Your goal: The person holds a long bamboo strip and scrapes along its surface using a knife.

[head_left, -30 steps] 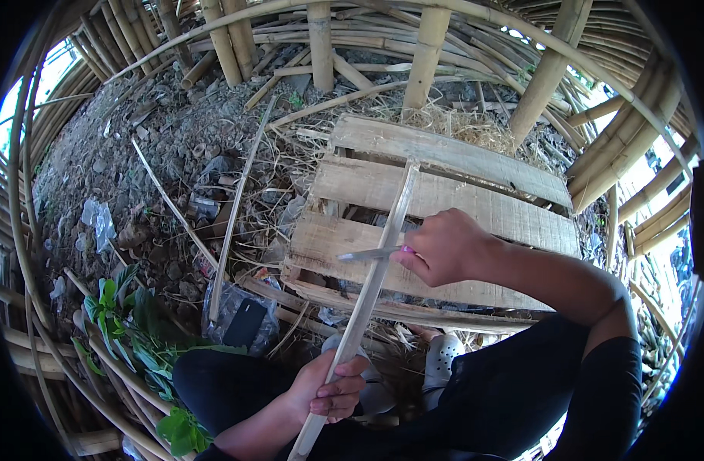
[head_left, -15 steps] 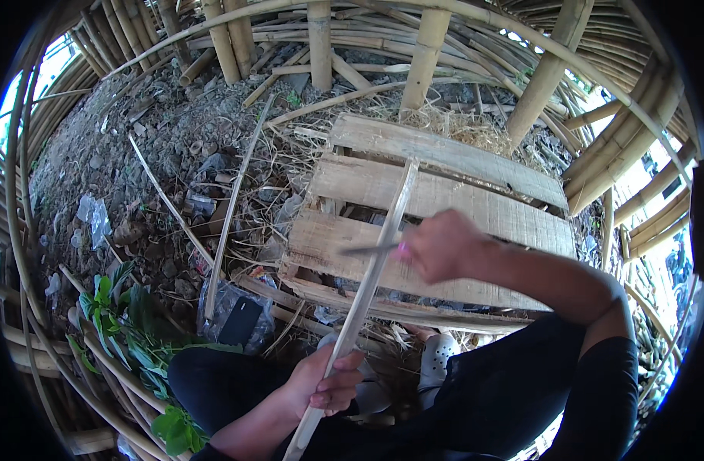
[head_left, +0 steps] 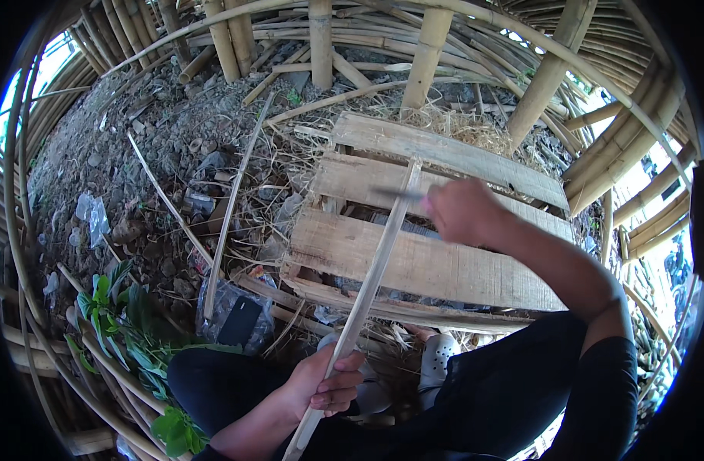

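Note:
A long, pale split-bamboo strip (head_left: 371, 288) slants up from my lap, its far end over the slatted wooden pallet (head_left: 429, 273). My left hand (head_left: 326, 382) is closed round its lower part, thumb along one side. In my right hand (head_left: 467, 213) is a knife (head_left: 394, 194) with a pink-ended handle, mostly hidden by the fingers. Its blade, blurred by motion, crosses the strip near the far end; whether it touches the bamboo I cannot tell.
Two other bamboo strips (head_left: 233, 211) lie on the littered, stony ground at left. A dark phone (head_left: 240, 320) rests on clear plastic near my left knee, beside green leaves (head_left: 110, 311). Bamboo posts (head_left: 427, 58) and poles surround the spot.
My right hand and the knife have moved up and away along the strip, toward its far end. My left hand keeps its grip in the same place.

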The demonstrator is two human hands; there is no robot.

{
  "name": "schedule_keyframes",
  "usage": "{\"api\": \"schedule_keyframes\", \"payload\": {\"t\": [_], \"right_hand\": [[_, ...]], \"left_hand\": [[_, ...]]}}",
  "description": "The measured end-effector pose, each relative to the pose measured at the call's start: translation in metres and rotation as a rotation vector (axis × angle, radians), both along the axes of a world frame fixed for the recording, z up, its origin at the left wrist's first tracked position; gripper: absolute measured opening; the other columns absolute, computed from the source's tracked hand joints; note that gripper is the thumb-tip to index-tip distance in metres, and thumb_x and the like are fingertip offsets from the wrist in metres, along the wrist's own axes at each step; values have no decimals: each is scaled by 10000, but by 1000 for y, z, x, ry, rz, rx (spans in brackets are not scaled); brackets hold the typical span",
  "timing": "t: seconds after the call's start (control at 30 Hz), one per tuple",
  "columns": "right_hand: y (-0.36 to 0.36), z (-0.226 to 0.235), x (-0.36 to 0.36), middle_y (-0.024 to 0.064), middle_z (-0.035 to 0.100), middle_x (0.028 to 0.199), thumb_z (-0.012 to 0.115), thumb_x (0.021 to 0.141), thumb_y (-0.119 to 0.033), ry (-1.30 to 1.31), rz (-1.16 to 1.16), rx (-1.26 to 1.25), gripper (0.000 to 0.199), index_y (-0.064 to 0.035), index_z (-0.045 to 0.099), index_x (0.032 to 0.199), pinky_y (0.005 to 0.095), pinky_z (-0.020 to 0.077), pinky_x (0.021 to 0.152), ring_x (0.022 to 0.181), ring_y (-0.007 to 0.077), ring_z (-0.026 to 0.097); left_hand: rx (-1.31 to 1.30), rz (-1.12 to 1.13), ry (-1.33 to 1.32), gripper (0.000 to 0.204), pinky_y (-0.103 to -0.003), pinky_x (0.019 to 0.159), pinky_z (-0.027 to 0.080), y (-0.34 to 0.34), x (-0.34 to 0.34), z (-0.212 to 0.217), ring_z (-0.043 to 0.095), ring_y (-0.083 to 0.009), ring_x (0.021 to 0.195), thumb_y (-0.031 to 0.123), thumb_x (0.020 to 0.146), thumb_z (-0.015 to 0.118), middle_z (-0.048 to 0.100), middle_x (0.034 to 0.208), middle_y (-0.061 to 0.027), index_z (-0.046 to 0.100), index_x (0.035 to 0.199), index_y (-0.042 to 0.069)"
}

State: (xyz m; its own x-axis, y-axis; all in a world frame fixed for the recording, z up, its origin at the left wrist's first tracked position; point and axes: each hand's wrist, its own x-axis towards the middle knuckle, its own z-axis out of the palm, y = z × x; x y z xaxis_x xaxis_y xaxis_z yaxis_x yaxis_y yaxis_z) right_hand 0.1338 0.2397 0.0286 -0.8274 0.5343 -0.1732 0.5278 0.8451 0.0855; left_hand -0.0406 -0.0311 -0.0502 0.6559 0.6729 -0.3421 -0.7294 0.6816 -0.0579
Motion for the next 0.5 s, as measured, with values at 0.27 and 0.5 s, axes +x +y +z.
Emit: {"api": "schedule_keyframes", "payload": {"t": [0.27, 0.5], "right_hand": [[-7, -3, 3, 135, 619, 671, 438, 956, -317, -22, 78, -37, 342, -61, 618, 820, 447, 515, 656, 668, 321, 632], [3, -5, -2, 143, 640, 677, 472, 943, -327, 60, 10, 63, 345, -42, 612, 808, 448, 525, 653, 668, 319, 658]], "left_hand": [[-95, 56, -223, 388, -198, 269, 302, 3, -3, -4, 350, -84, 295, 284, 1023, 285, 370, 444, 8, 389, 688, 119], [-95, 58, -231, 380, -203, 272, 313, 5, -2, -3, 356, -86, 300, 275, 1018, 289, 376, 447, 0, 385, 687, 115]]}}
